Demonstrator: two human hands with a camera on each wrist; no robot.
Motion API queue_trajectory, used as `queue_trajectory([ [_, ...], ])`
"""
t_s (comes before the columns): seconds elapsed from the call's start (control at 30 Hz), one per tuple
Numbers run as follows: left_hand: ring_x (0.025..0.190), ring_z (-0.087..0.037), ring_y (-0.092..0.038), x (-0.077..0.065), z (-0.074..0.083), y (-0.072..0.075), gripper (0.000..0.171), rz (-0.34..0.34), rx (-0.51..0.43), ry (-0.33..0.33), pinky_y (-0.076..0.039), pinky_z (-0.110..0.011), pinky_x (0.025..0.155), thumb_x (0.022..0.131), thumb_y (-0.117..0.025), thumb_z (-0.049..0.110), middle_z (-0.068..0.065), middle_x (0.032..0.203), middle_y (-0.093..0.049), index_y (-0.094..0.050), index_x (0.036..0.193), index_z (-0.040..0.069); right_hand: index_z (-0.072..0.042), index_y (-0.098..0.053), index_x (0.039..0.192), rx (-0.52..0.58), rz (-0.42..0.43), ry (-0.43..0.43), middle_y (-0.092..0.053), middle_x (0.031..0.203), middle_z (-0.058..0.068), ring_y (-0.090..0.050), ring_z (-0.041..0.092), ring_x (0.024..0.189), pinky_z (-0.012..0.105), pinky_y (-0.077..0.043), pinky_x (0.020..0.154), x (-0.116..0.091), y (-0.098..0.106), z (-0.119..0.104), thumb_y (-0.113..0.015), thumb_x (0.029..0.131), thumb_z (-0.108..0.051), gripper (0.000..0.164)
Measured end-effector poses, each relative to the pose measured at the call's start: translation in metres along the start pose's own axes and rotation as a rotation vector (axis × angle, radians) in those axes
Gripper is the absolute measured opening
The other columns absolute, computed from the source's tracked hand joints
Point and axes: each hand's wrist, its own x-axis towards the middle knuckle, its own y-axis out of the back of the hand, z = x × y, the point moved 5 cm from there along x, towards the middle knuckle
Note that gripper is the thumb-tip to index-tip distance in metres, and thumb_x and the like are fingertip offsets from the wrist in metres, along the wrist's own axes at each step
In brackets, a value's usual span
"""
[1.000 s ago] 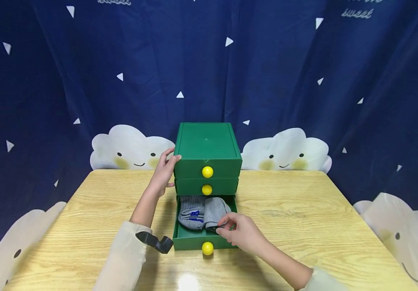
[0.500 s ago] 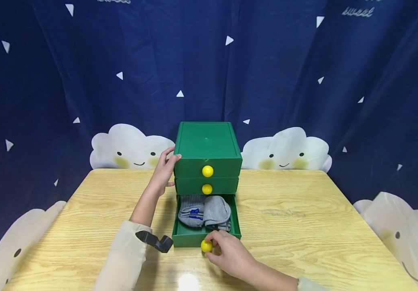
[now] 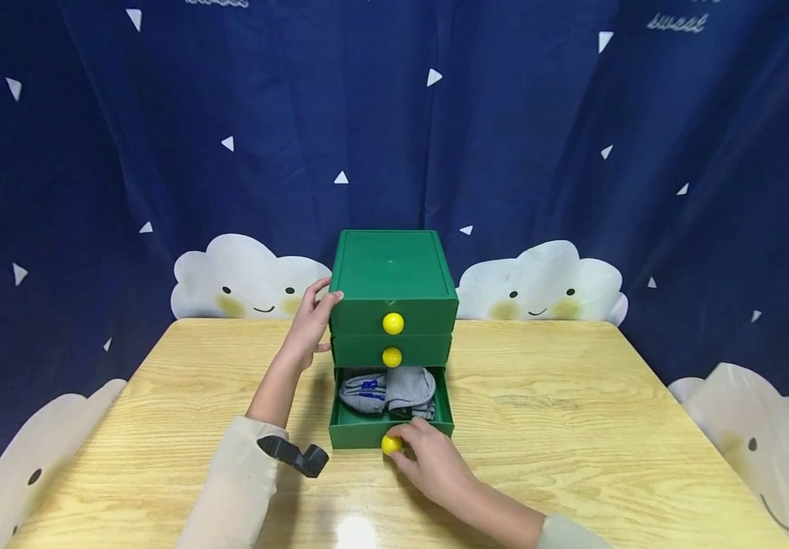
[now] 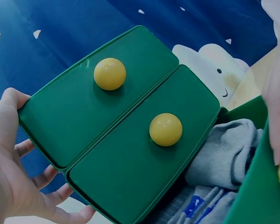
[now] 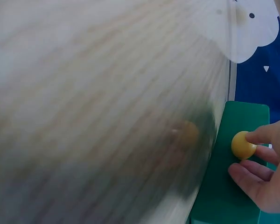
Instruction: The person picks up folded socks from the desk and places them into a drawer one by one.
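A green cabinet (image 3: 394, 264) with three stacked drawers and round yellow knobs stands on the table. My left hand (image 3: 306, 328) rests against its left side, thumb at the top front corner, fingers spread along the side in the left wrist view. Below, the bottom drawer (image 3: 357, 437) is partly pulled out. Inside lie a folded grey sock (image 3: 411, 387) on the right and a grey bundle with blue marks (image 3: 364, 394), also sock-like, on the left. The thumb and fingers of my right hand (image 3: 435, 465) pinch the bottom drawer's yellow knob (image 5: 243, 145).
The upper drawer (image 4: 100, 93) and middle drawer (image 4: 144, 149) are closed. A light wooden table (image 3: 559, 427) extends to both sides. Behind it hangs a dark blue curtain (image 3: 284, 91) with white triangles and clouds. A black wrist mount (image 3: 294, 456) sits on the left sleeve.
My right hand has left the folded sock and taken the bottom drawer's knob. The drawer has slid a little inward, covering the socks' back part. My left hand has stayed in place.
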Motion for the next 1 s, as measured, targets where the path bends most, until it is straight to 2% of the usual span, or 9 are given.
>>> queue_trajectory([
  [0.27,0.138,-0.035,-0.026,0.003,-0.003,0.001,0.06,-0.003,0.0,-0.005,-0.034,-0.07,0.093,0.092,-0.044,0.046,-0.01,0.151,-0.025,-0.02,0.146,0.035,-0.009,-0.065,0.104,0.108,0.003,-0.032,-0.057,0.091,0.001,-0.061,0.014,0.084,0.02,-0.053,0.072,0.017,-0.003,0.015,-0.067,0.083,-0.008,0.021],
  [0.57,0.139,-0.034,-0.025,0.004,-0.004,0.001,0.061,-0.009,0.009,-0.004,-0.034,-0.07,0.094,0.092,-0.044,0.047,-0.01,0.152,-0.023,-0.019,0.146,0.035,-0.005,-0.066,0.104,0.145,0.109,-0.017,-0.057,0.089,0.004,-0.059,0.016,0.081,0.025,-0.054,0.072,0.038,-0.005,0.028,-0.068,0.082,-0.006,0.022],
  [1.0,0.138,-0.034,-0.027,0.005,-0.005,0.001,0.06,-0.007,0.004,-0.005,-0.034,-0.069,0.093,0.092,-0.044,0.045,-0.011,0.15,-0.026,-0.02,0.146,0.034,-0.004,-0.066,0.104,0.29,0.191,-0.107,-0.057,0.092,0.008,-0.06,0.021,0.086,0.026,-0.054,0.074,0.06,-0.015,0.047,-0.067,0.083,-0.004,0.021],
])
